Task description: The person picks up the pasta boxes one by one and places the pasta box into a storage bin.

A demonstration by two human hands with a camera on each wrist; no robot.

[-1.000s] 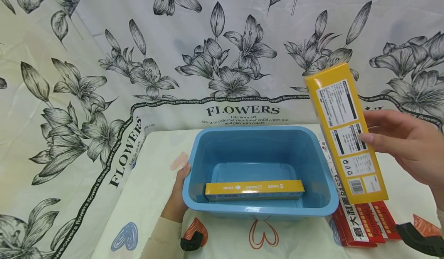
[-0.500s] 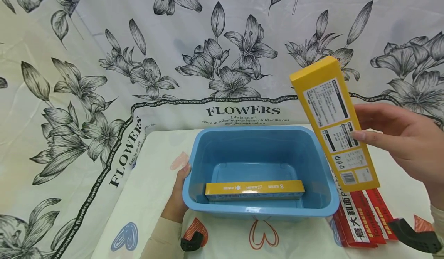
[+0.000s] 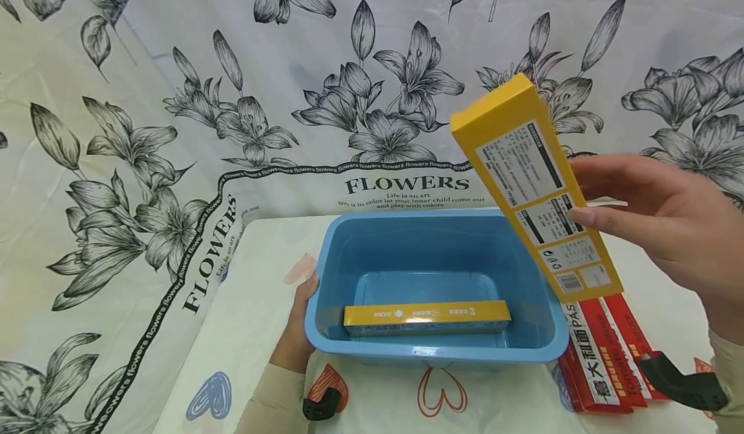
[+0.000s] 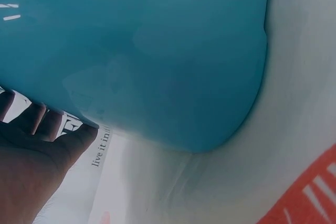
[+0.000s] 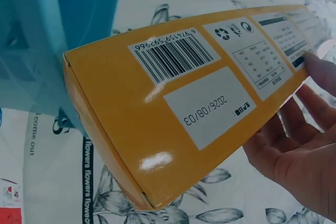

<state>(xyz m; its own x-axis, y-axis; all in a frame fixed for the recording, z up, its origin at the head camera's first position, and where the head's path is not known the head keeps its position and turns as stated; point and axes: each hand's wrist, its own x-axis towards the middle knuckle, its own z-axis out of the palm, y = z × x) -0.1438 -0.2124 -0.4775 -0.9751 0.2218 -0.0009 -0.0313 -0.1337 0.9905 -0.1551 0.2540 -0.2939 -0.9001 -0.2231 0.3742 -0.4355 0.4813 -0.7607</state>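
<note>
Sheeting printed with black lilies (image 3: 401,137) backed a pale, heart-patterned cover (image 3: 261,253). The right hand (image 3: 657,221) pinched a glossy yellow box (image 3: 531,188) between thumb and fingers, tilted above the tub's right end. The left hand (image 3: 298,324) touched the left end of the smooth, round-cornered blue tub (image 3: 436,354); how tightly its fingers curled, I couldn't tell. Another long yellow box (image 3: 427,314) lay inside, near side; red boxes (image 3: 599,363) sat to the right.

So we've got the head cam looking forward and down over the blue tub (image 3: 436,355). Left wrist cam's in tight on its outside; our right one's super close to the tilted yellow box (image 5: 191,95), which the head view catches too.
</note>
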